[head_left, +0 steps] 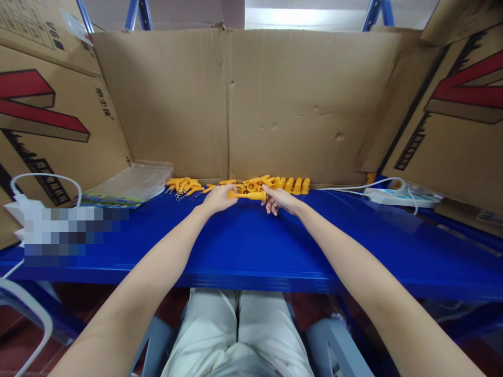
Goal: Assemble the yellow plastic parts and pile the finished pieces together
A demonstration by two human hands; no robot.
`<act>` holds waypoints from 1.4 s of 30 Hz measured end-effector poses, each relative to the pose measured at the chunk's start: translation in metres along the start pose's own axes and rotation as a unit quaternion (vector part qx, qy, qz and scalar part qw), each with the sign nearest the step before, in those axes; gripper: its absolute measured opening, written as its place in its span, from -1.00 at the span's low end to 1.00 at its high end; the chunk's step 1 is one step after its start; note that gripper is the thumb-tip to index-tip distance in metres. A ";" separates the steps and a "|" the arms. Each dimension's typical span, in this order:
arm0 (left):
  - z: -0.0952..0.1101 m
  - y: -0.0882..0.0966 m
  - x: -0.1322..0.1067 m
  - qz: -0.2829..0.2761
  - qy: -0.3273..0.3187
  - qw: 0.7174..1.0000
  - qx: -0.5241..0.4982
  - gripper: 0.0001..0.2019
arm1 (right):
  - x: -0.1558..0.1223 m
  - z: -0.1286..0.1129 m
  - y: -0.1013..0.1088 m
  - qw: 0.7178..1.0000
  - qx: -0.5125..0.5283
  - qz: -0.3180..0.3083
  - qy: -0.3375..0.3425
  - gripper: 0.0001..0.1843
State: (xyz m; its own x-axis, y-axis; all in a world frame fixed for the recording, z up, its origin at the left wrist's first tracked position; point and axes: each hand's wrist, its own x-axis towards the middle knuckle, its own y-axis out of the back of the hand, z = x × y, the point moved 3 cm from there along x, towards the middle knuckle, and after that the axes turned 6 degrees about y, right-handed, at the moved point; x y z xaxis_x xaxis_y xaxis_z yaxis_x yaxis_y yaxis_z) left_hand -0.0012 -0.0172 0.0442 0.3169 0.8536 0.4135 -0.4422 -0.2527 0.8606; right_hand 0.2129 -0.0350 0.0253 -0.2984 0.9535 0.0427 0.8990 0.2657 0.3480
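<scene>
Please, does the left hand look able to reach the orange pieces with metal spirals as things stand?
Probably yes: the spiral pieces lie close beside the left hand, with no visible barrier between. However, it holds an orange tool, so it may need to let go first.

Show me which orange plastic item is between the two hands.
The elongated orange plastic item, spanning left hand to right hand; the other orange items rest behind, on the blue table.

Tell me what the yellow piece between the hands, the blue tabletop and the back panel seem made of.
Yellow piece: probably plastic; smooth, evenly coloured. Blue tabletop: perhaps painted metal, from its even colour and soft sheen. Back panel: cardboard, matt brown, creased and dented.
</scene>
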 end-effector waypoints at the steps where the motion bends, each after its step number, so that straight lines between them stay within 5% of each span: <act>1: -0.001 0.000 0.001 0.000 0.003 1.000 0.001 -0.75 | 0.000 0.000 0.000 1.000 -0.004 0.001 -0.007 -0.32; 4: -0.003 0.000 0.001 -0.004 0.007 1.000 0.003 -0.70 | -0.002 0.001 0.003 1.000 0.007 0.001 -0.020 -0.32; 8: -0.004 0.000 0.001 -0.002 0.012 1.000 0.008 -0.67 | -0.005 -0.001 0.009 0.999 0.045 0.008 0.020 -0.62; 12: -0.002 0.000 0.000 -0.004 0.009 1.000 0.005 -0.70 | -0.007 -0.003 0.009 0.998 0.040 0.019 0.045 -0.55; 17: -0.002 0.001 -0.001 -0.003 0.009 1.000 -0.002 -0.69 | -0.007 -0.006 0.007 0.998 0.036 0.024 0.043 -0.85; 29: -0.003 -0.001 0.001 -0.001 0.016 1.000 -0.006 -0.69 | -0.006 -0.003 0.006 0.998 0.043 0.003 0.038 -0.76; 33: -0.004 -0.001 0.001 0.000 0.017 1.000 -0.018 -0.69 | -0.005 -0.004 0.009 0.996 0.044 0.008 0.074 -0.50; 38: -0.003 -0.001 0.001 -0.002 0.000 1.000 -0.028 -0.70 | -0.004 -0.007 0.005 0.996 0.031 0.017 0.076 -0.81; 42: -0.002 -0.001 0.001 0.002 -0.003 1.000 -0.030 -0.71 | -0.003 -0.007 -0.001 0.998 0.041 0.020 0.040 -0.57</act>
State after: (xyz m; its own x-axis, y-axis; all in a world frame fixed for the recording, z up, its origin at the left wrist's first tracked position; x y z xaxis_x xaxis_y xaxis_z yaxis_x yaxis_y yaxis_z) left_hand -0.0025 -0.0154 0.0434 0.3204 0.8501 0.4180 -0.4934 -0.2269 0.8396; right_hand 0.2106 -0.0392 0.0310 -0.2840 0.9498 0.1313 0.9330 0.2422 0.2661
